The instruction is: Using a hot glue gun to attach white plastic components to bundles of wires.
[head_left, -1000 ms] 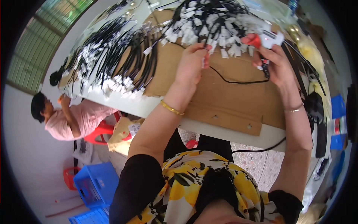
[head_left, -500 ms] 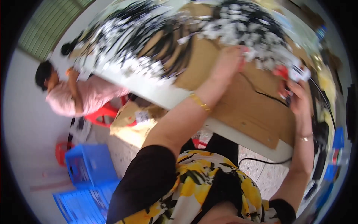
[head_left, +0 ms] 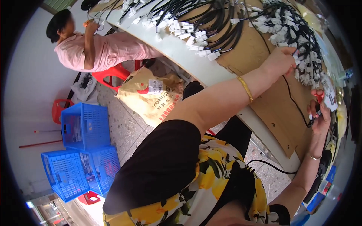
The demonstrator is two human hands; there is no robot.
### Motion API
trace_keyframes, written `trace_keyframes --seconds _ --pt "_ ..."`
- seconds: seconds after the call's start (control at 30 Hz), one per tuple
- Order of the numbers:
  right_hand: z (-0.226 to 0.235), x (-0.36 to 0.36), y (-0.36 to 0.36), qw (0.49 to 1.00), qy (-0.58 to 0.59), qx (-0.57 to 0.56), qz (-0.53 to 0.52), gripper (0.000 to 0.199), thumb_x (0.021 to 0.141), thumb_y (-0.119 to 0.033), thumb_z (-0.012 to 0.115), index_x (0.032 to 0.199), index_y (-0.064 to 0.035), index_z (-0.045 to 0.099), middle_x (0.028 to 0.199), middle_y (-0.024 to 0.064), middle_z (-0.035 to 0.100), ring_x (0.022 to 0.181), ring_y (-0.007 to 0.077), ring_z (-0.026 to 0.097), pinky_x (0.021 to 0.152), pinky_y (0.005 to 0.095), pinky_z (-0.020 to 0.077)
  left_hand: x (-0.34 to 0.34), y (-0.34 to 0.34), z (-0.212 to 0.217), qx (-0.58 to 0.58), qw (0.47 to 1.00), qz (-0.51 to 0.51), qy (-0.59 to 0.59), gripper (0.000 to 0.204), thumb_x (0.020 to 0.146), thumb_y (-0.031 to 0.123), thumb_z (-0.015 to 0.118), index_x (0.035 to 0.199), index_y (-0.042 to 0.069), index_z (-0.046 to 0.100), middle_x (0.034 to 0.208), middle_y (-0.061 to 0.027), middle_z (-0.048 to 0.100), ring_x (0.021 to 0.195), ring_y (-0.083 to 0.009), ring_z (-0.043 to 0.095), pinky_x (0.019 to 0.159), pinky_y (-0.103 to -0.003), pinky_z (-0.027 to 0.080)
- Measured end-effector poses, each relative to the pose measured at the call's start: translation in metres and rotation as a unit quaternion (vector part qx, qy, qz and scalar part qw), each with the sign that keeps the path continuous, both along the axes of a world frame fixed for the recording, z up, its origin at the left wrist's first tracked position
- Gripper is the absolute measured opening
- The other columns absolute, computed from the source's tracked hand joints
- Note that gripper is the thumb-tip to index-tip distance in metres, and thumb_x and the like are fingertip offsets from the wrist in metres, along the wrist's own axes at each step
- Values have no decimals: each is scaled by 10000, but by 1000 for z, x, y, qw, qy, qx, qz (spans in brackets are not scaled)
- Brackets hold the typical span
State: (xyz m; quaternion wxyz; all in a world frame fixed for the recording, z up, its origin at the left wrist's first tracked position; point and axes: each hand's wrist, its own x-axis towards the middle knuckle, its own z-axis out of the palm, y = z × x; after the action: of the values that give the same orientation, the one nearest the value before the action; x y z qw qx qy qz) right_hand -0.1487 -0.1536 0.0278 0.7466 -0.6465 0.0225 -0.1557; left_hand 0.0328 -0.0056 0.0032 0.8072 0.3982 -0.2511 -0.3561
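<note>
At a white-topped worktop point(head_left: 184, 62), a flat brown cardboard sheet point(head_left: 277, 122) lies partly beneath a heap of black cables with white plastic connectors point(head_left: 279, 28). The view has swung leftward, but the left hand point(head_left: 279, 64) keeps its grip pinched tight on a slender black cable point(head_left: 290, 90) beside the heap; the cable sags over the cardboard to the right hand point(head_left: 319, 117), whose grip remains curled around a white, block-shaped piece point(head_left: 329, 92). The handling appears to be at the same step.
</note>
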Motion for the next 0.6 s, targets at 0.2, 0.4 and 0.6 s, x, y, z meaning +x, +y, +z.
trace_keyframes --seconds 0.2,0.4,0.6 --pt "16 1 24 998 30 -37 -33 353 774 -201 516 1016 55 501 852 103 585 465 89 409 470 230 359 -3 -1 -9 -22 999 -24 -34 310 761 -1 497 1071 -21 499 890 -106 592 685 -145 565 577 -225 444" --pt "18 -4 17 997 34 -65 -15 388 735 -229 564 1010 33 488 952 147 569 503 108 453 482 247 402 -11 4 -2 11 997 -53 -60 336 806 -2 492 1140 11 459 1019 -132 571 824 -214 594 645 -272 483" --pt "21 -8 14 996 64 -56 -28 362 732 -193 578 1005 29 498 922 157 575 509 111 479 517 262 442 -14 2 2 28 995 -98 -13 307 805 -24 469 1111 -10 473 999 -110 566 801 -201 587 649 -279 498"
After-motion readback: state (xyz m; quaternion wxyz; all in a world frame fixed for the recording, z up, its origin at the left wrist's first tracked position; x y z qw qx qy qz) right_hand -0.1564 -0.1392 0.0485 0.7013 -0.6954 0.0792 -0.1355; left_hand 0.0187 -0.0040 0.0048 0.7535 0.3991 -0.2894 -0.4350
